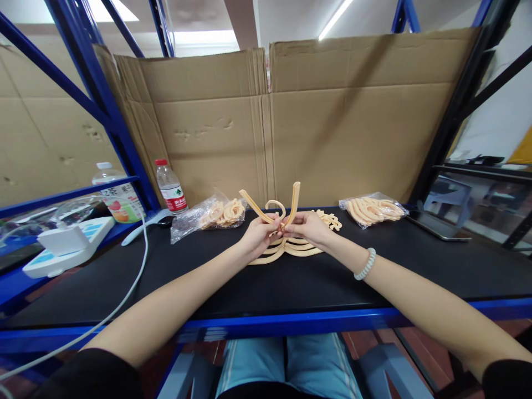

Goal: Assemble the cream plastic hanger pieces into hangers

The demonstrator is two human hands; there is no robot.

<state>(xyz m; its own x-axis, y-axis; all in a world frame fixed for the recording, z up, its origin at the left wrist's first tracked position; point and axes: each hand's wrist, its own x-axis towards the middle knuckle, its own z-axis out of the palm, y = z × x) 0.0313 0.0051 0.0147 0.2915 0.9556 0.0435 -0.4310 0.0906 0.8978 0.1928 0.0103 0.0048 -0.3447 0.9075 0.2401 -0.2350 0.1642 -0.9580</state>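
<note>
Both my hands meet over the middle of the black table (199, 285). My left hand (262, 235) pinches the left arm of a beige plastic folding hanger (295, 199), and my right hand (310, 228) pinches the right arm. The two arms rise in a V above my fingers; their joint is mostly hidden by my fingertips. A beige curved hook (276, 204) shows just behind my hands. Beneath them, several beige hangers (285, 247) lie spread on the table. Small beige pieces (331, 219) are heaped behind my right hand.
A clear bag of beige parts (224, 213) lies left, another bag (374, 209) right. A red-capped bottle (170, 188), a white-capped bottle (120, 194), a power strip (89, 241) and a white cable (139, 271) are at left. Cardboard (353, 122) walls the back.
</note>
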